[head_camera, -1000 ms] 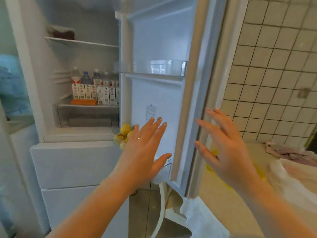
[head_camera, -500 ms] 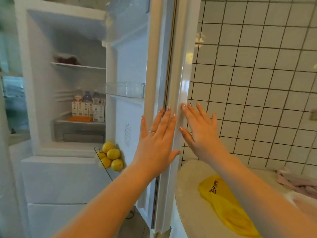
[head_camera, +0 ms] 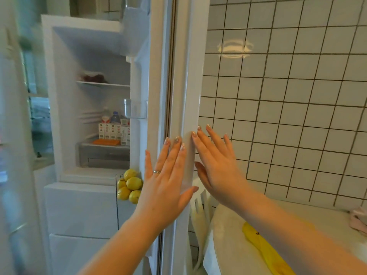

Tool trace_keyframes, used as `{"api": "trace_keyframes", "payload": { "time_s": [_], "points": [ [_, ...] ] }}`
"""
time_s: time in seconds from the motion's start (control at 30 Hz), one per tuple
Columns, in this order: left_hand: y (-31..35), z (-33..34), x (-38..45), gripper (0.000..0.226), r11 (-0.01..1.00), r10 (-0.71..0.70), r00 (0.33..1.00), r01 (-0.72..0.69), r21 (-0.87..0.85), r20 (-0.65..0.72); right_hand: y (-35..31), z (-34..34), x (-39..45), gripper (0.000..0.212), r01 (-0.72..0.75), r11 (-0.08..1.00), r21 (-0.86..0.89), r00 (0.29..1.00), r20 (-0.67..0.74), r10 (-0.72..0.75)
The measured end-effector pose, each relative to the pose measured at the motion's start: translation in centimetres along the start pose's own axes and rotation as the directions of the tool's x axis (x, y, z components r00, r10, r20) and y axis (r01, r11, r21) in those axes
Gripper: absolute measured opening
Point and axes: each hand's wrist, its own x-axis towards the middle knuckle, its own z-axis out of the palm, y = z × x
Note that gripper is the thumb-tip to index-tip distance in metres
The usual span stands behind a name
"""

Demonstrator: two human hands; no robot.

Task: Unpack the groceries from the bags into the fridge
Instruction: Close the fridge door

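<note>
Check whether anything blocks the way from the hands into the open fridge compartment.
The fridge door does. It stands edge-on, and both hands lie flat on it: left hand on its edge, right hand on its outer face. The compartment lies left of the door. The lemons hang low by the opening's lower right corner.

Two hands show: the left hand (head_camera: 165,181) and the right hand (head_camera: 217,165), at about six o'clock. One fridge (head_camera: 89,126) stands open at nine o'clock, with one door (head_camera: 186,86). Five lemons (head_camera: 130,186) hang bunched below it. At least four small cartons (head_camera: 111,131) line one shelf, with about three bottles (head_camera: 115,117) behind; blur hides the rest. One yellow cloth (head_camera: 262,249) lies on one worktop (head_camera: 228,245), at five o'clock
</note>
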Motion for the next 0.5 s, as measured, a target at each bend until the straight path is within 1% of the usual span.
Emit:
{"api": "trace_keyframes", "payload": {
  "time_s": [0.13, 0.27, 0.4, 0.5],
  "points": [
    [-2.4, -1.5, -1.4, 0.088, 0.999, -0.032, 0.997, 0.029, -0.045, -0.068, -2.4, 1.8, 1.2, 0.064, 0.107, 0.994, 0.028, 0.994, -0.03, -0.106],
    [-5.5, -3.7, -3.1, 0.091, 0.998, -0.058, 0.993, 0.055, -0.034, -0.103, -5.1, 3.8, 3.1, 0.068, 0.207, 0.973, 0.106, 0.976, -0.095, -0.197],
    [-9.3, -6.2, -5.1, 0.089, 0.994, -0.103, 0.989, 0.105, 0.019, -0.103, -8.3, 6.3, 5.9, 0.068, 0.333, 0.927, 0.173, 0.934, -0.196, -0.299],
    [-12.6, -8.1, -6.7, 0.086, 0.981, -0.176, 0.981, 0.182, 0.07, -0.077, -11.5, 8.5, 8.5, 0.076, 0.412, 0.889, 0.2, 0.895, -0.272, -0.353]
  ]
}}
